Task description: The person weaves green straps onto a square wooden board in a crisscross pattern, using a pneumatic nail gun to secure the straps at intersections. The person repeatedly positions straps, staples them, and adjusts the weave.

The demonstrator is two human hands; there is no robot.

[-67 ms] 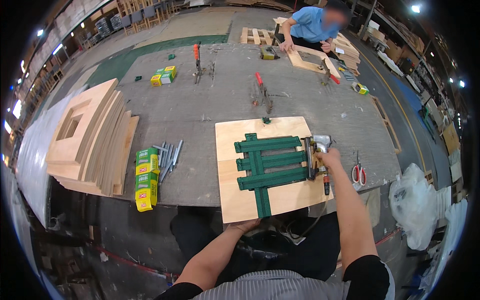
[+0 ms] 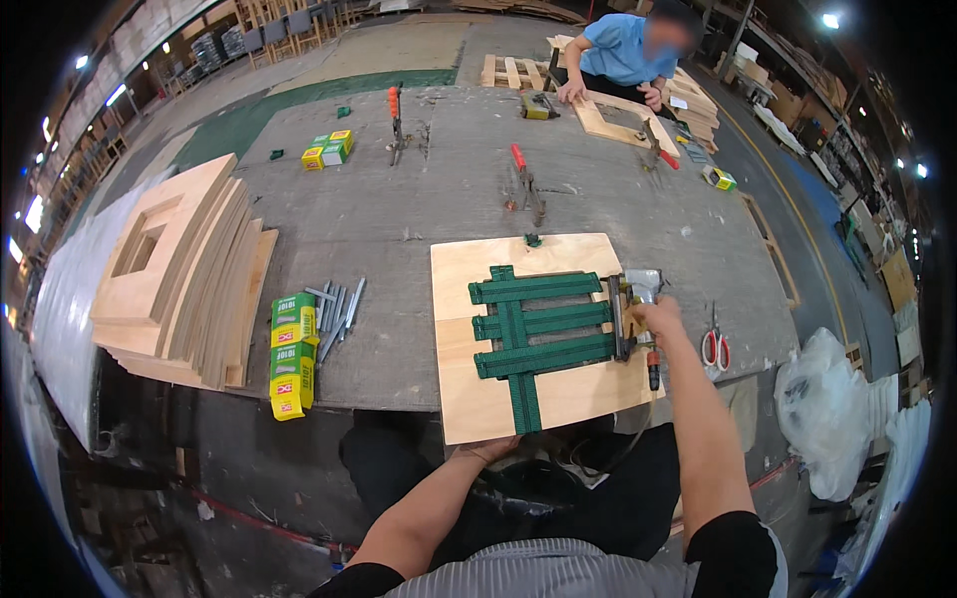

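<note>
A square plywood board [image 2: 462, 399] lies at the table's near edge, jutting out over it. Green webbing straps [image 2: 553, 320] are on it: three run crosswise and one runs lengthwise, its end at the near edge. My right hand [image 2: 658, 319] is closed round the handle of an air staple gun [image 2: 620, 317], whose dark nose rests at the right ends of the cross straps. A hose trails down from the gun toward my lap. My left hand [image 2: 490, 450] is at the board's near edge, by the lengthwise strap; its fingers are hidden under the board.
Left stand stacked wooden frames [image 2: 179, 269], yellow-green boxes [image 2: 291, 359] and loose staple strips [image 2: 342, 311]. Red-handled scissors [image 2: 715, 344] lie right of the gun. Red-handled pliers [image 2: 525, 184] and an orange-handled tool [image 2: 395, 120] lie farther off. Across the table a co-worker [image 2: 623, 50] handles a wooden frame [image 2: 608, 120].
</note>
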